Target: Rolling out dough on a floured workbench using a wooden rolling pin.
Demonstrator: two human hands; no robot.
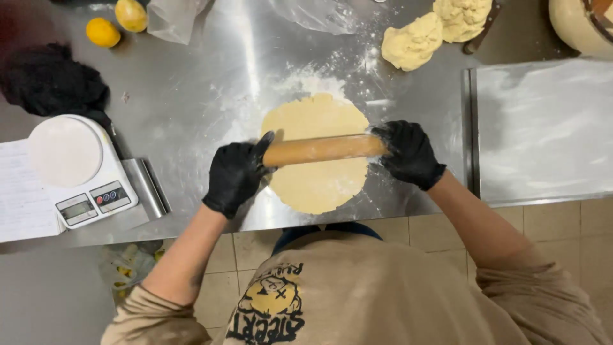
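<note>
Dough sheet (pixel 314 185) lies flat on the steel worktop (pixel 191 96), right at its near edge in front of me; rolling pin (pixel 322 150) sits across it, crosswise, roughly over the middle.

Left hand (pixel 235 176) has its grip closed around the pin's left end, thumb up along the wood; right hand (pixel 408 153) has its grip closed over the right end; both in black gloves, both hands just off the sheet's edges.

Progress, as I judge it: sheet is already thin and wide, close to round; outline is a bit uneven on the far side and the near edge nearly reaches the worktop lip; thickness I can't judge from above; so first piece looks mostly rolled out, maybe some evening-up left.

Flour dusting (pixel 313 80) spread beyond the sheet, so the surface is prepped.

Not yet rolled: two rough dough lumps (pixel 412 41) at the far right, next to each other, well apart from the sheet; a dark-handled tool (pixel 480 35) lies beside them, partly hidden.

Elsewhere: kitchen scale (pixel 80 166) to my left with a metal scraper (pixel 145 186) just beside it; paper sheet (pixel 22 191) at the left edge; two lemons (pixel 102 32) and a clear plastic bag (pixel 172 19) far left; black cloth (pixel 51 80) near the scale; floured board (pixel 543 128) on the right, nothing on it.
</note>
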